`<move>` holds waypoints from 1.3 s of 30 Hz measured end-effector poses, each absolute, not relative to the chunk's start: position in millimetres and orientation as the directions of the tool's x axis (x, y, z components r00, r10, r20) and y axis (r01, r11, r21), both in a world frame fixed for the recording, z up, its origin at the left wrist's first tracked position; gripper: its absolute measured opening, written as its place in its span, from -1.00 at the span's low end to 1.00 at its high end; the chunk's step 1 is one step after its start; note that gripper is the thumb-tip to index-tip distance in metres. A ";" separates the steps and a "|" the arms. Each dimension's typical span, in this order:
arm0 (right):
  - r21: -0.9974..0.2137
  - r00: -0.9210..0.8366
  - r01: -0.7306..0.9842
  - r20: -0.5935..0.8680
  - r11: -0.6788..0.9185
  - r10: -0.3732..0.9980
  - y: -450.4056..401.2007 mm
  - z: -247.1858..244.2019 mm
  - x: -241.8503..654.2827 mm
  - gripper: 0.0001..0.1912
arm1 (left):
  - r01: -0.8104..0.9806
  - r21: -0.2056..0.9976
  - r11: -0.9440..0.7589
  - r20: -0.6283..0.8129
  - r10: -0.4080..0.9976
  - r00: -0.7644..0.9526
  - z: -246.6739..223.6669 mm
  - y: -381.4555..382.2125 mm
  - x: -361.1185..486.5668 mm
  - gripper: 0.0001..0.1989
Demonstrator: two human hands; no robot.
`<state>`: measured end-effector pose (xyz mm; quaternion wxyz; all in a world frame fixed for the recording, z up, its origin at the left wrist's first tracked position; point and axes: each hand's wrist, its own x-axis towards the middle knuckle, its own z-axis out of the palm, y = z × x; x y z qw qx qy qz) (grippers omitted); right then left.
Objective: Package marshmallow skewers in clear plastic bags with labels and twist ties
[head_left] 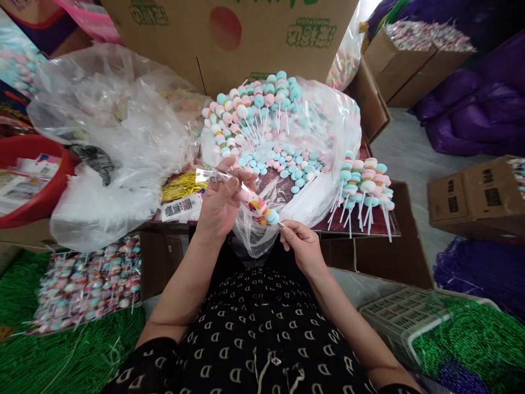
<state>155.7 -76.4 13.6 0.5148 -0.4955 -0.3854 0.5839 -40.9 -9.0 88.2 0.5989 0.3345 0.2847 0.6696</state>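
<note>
A candy skewer [262,208] in a clear printed wrapper slants between my hands over the table's front edge. My left hand [225,200] is closed around the wrapper's upper end, its fingers pinching the plastic. With thumb and fingertips together, my right hand [301,241] pinches the white stick at the lower end. Behind them lie loose pastel candies [299,164] and a heap of unwrapped skewers [262,98]. More skewers [365,183] lie at the table's right end. White sticks [307,202] are bundled right of the wrapped skewer.
Gold twist ties [180,187] and a printed packet [180,208] lie left of my hands. Crumpled plastic bags [135,126] and a red tub [33,180] stand further left. A large cardboard box [246,44] rises behind. Wrapped skewers [90,279] fill a box at lower left.
</note>
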 end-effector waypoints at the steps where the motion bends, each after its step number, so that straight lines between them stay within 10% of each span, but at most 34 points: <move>1: -0.964 0.034 -0.209 -0.175 -0.164 0.984 -77.4 13.0 155.3 -0.68 | -0.609 0.782 -0.132 0.100 0.991 -0.086 87.0 -8.4 -39.3 -0.61; 29: -0.955 -0.066 -0.221 -0.186 -0.196 0.980 -85.2 1.4 136.3 -0.57 | -0.568 0.818 0.085 -0.068 0.996 0.052 69.9 -29.9 -16.6 -0.45; 39: -0.989 0.033 0.149 0.018 0.013 0.999 -77.0 5.3 142.5 -0.72 | -0.660 0.746 0.089 -0.207 0.973 -0.103 59.3 -11.3 -30.0 -0.67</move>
